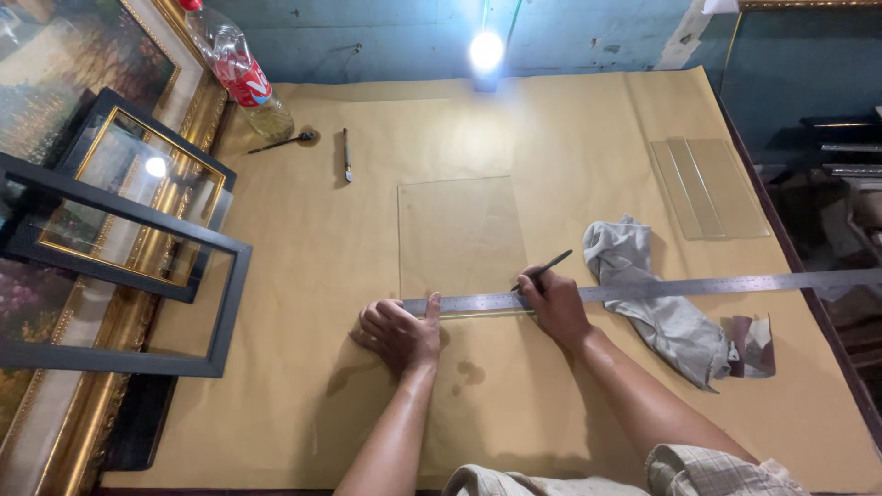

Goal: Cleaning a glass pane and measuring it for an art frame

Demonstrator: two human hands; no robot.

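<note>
A clear glass pane [459,230] lies flat on brown paper [303,257] covering the table. A long steel ruler [680,287] rests across the pane's near edge and runs off to the right. My left hand [400,332] presses down on the ruler's left end, thumb along its edge. My right hand [551,303] holds a thin dark pen-like tool [548,269] with its tip at the ruler's far edge, over the glass.
A grey cloth [657,308] lies under the ruler at the right. Glass strips [712,184] sit at the far right. Another slim tool [346,156], a small brush [280,141] and a plastic bottle [241,73] lie at the back left. Picture frames [119,230] stack along the left edge.
</note>
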